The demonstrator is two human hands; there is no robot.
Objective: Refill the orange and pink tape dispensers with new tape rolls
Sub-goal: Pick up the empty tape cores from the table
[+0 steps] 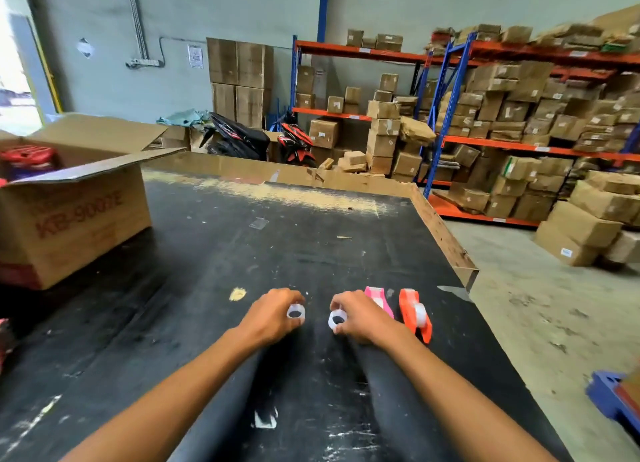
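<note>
Two small clear tape rolls rest on the black table (207, 288). My left hand (272, 314) pinches the left tape roll (296, 312) between fingers and thumb. My right hand (358, 318) grips the right tape roll (337, 320) the same way. Just right of my right hand lies the pink dispenser (378, 297), partly hidden behind my knuckles. The orange dispenser (414, 311) lies beside it, further right, with a clear roll showing in its middle.
An open cardboard box (74, 212) stands at the table's left side. The table's right edge (446, 240) has a raised cardboard lip. Shelves with many boxes (519, 115) and parked motorbikes (263, 139) stand beyond. A blue object (611, 396) sits at the lower right.
</note>
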